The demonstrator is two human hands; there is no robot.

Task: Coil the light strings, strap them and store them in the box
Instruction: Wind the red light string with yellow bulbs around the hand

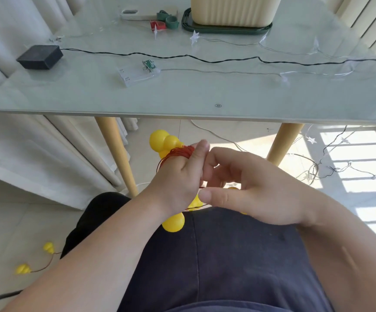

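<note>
- Head view: the left hand (178, 174) was low in the middle, in front of the person's lap, with the red-wire light string (180, 153) wound as a coil around its fingers, so it gripped the coil.
- One cluster of yellow bulbs (162, 140) stuck out at 11 o'clock from this hand, and another bulb hung at 6 o'clock under it.
- The right hand (256, 190) was just beside it at 3 o'clock, fingers curled, the index tip touching the left thumb. A thin strand of the wire ran toward this hand, but I cannot tell if it pinched the strand.
- More bulbs of the string lay on the floor at 7 o'clock.
- On the glass table (182, 97), at 12 o'clock and well apart from the hands, the cream box (232, 12) stood on a dark green lid (225, 29).
- The red and green straps (166, 22) lay at 9 o'clock from the box.
- A black battery case (39, 57) with its black wire, and a clear battery case (137, 74), lay nearer.
</note>
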